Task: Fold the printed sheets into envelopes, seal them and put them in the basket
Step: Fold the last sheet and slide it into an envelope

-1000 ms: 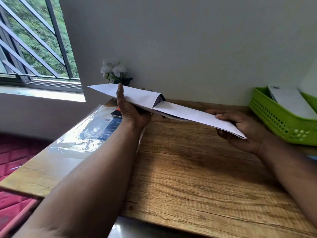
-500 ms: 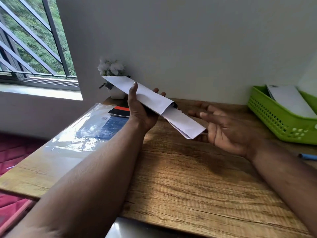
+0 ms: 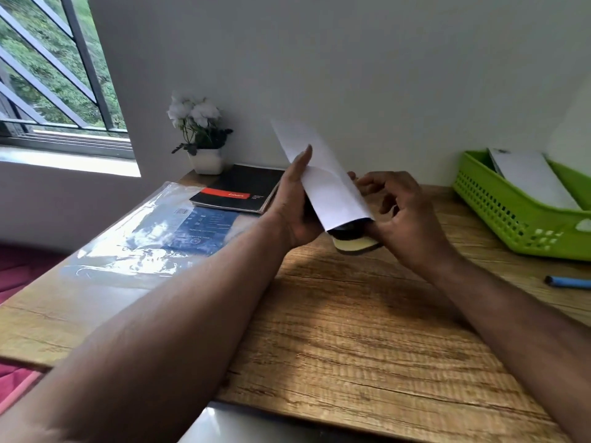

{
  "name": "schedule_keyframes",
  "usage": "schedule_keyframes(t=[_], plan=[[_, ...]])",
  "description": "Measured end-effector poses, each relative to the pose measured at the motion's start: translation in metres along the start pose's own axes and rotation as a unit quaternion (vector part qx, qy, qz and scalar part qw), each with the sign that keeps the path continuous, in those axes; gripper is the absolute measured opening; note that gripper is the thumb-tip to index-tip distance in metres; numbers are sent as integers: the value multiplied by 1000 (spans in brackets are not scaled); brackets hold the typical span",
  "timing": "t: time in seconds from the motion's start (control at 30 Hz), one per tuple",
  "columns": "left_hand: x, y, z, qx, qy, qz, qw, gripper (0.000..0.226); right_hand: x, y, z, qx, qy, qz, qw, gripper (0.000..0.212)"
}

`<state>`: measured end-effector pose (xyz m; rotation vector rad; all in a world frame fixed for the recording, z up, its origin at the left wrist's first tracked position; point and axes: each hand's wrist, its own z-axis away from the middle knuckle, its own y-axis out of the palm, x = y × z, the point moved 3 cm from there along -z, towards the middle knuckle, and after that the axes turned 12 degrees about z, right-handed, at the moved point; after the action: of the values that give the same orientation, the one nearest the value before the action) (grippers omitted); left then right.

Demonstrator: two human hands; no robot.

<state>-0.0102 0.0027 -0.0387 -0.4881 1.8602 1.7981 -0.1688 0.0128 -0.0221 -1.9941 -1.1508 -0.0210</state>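
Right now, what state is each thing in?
White paper envelope: held up, tilted, lower end open.
Left hand: grips envelope.
Right hand: fingers curled at its open end.
Green plastic basket: holds one white envelope.
Black notebook: closed, flat.

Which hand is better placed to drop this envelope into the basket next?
Right, probably. The right hand is at the envelope on the side nearer the basket; the left hand holds it from the far side.

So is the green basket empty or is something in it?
Not empty. A white envelope leans inside the green basket, sticking up past its rim.
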Motion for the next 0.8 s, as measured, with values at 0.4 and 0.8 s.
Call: schedule_keyframes(t=[0.4,0.8], plan=[[-8,-16,-11,-158,148,-612,761,44,-19,14,4,332,-14,199,922,48],[-9,-7,-14,-9,68,-786,614,70,-14,1,5,360,-4,118,925,36]])
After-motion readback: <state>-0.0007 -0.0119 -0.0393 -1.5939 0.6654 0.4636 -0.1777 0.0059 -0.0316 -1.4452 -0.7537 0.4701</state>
